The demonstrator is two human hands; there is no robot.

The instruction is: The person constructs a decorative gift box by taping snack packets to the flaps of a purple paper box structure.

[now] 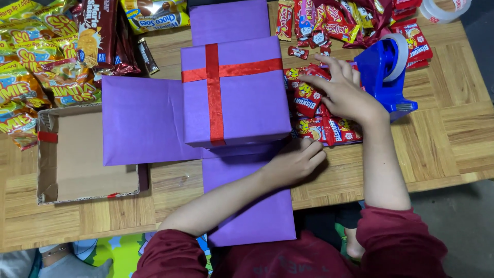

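Fingers (321, 82) of the right hand (343, 95) are spread apart, resting on the red snack packets (309, 100) that lie on the tabletop (453, 118) just beside the blue tape dispenser (383, 72). Curled loosely, clamped on nothing, the left hand (296, 162) touches the lower right corner of the purple box (234, 95) tied with red ribbon (213, 87). That box sits on unfolded purple flaps (141, 121). An open cardboard lid (85, 152) lies left, yellow snack bags (36, 67) beyond.
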